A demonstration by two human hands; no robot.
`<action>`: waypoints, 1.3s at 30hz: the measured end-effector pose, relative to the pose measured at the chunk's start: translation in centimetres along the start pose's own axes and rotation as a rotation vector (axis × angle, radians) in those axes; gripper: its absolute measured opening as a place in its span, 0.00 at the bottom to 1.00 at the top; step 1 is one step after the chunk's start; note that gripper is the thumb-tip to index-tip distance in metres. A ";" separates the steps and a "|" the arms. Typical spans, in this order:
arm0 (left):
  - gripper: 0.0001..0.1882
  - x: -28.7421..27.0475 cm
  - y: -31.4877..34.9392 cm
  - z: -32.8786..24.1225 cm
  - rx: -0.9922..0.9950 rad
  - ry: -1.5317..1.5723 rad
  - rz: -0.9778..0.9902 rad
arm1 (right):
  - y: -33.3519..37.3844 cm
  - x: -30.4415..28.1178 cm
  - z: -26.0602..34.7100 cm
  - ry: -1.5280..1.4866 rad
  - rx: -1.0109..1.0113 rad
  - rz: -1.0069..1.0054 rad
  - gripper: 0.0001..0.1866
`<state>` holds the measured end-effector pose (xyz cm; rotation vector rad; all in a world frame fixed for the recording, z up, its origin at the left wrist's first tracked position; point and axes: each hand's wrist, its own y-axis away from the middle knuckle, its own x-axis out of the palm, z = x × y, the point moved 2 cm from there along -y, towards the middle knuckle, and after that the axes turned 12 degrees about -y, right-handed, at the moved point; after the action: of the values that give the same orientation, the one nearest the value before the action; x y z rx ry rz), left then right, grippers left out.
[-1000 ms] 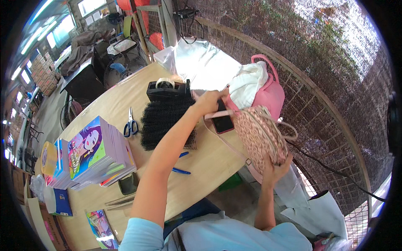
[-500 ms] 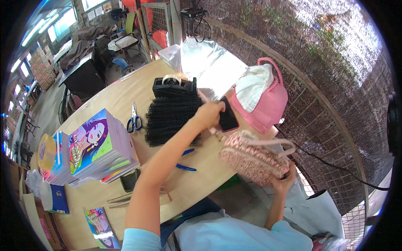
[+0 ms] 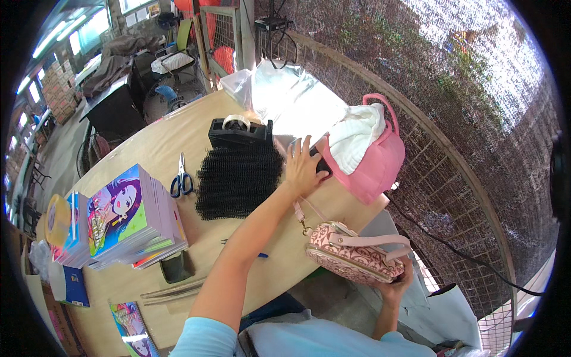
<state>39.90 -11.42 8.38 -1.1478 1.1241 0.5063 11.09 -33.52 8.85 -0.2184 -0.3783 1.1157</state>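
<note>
My left hand (image 3: 302,169) reaches across the table with its fingers spread. It lies over a dark phone (image 3: 322,164), which it mostly covers. In my right hand (image 3: 399,283) is a pink patterned handbag (image 3: 348,254), gripped at its right end near the table's front edge. The bag has a pale pink carry handle (image 3: 372,240), and a pink strap (image 3: 300,212) with a metal clip trails from its left side. Beyond the phone, a pink bag (image 3: 380,166) holds a white cloth (image 3: 355,134).
Black bristly strips (image 3: 238,181) lie mid-table below a tape dispenser (image 3: 238,131). Blue-handled scissors (image 3: 182,177) and stacked colourful notebooks (image 3: 122,214) are to the left. Clear plastic sheets (image 3: 294,95) cover the far end. A mesh fence (image 3: 440,134) curves along the right.
My left hand has opened and spread over the phone, which showed more fully before. The handbag in my right hand has shifted slightly left and down. The whole view has shifted a little.
</note>
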 end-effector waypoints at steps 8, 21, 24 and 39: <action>0.37 4.6 -8.3 6.6 -0.346 0.197 -0.206 | -1.9 0.8 -1.0 0.035 -0.042 0.057 0.38; 0.33 8.4 -12.7 8.6 -0.133 0.220 0.130 | -4.2 1.3 -1.9 0.013 -0.031 0.028 0.38; 0.32 7.5 -12.6 8.9 0.006 0.179 0.354 | -4.3 -0.3 -2.9 0.115 -0.071 0.111 0.39; 0.31 12.4 -14.3 10.5 0.069 0.203 0.525 | -5.2 4.3 -1.7 -0.182 -0.040 -0.237 0.40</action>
<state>61.01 -10.00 3.67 -0.8504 1.6205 0.7582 17.71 -31.80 9.98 -0.1031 -0.5742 0.8966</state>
